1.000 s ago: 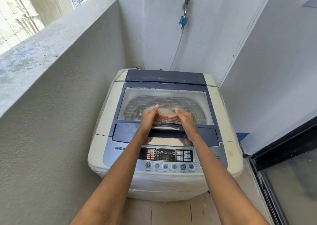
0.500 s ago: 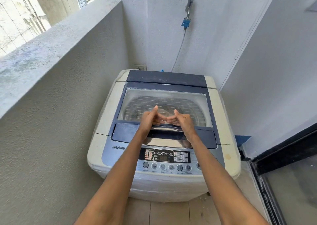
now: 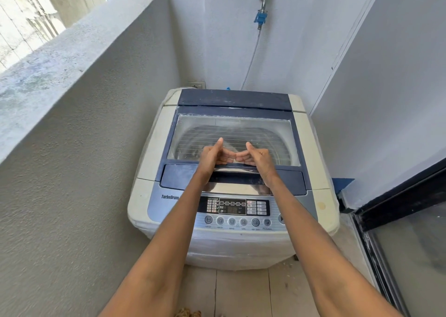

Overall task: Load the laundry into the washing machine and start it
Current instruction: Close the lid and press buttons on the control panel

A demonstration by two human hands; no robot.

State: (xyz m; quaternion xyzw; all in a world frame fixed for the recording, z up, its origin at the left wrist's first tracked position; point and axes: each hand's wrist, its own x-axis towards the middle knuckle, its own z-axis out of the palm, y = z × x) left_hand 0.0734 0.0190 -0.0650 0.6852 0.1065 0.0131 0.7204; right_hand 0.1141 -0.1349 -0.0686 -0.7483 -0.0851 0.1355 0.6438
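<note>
A white and blue top-loading washing machine (image 3: 231, 242) stands in the corner. Its lid (image 3: 265, 133) has a clear window and lies down over the drum. My left hand (image 3: 212, 158) and my right hand (image 3: 257, 159) meet at the middle of the lid's front edge. Their fingers curl round the silver lid handle (image 3: 231, 169), thumbs pointing away from me. The control panel (image 3: 237, 211) with a row of round buttons lies below my wrists. Through the window I see the ribbed drum; whether laundry is inside is unclear.
A grey parapet wall (image 3: 96, 123) runs close along the left. A tap with a blue fitting (image 3: 260, 18) and hose hangs on the back wall. A dark-framed glass door (image 3: 398, 232) stands at the right. Something brown (image 3: 188, 313) peeks in at the bottom edge on the tiled floor.
Both hands stay at the lid handle in the same grip. The view has shifted slightly; the lid has not visibly risen.
</note>
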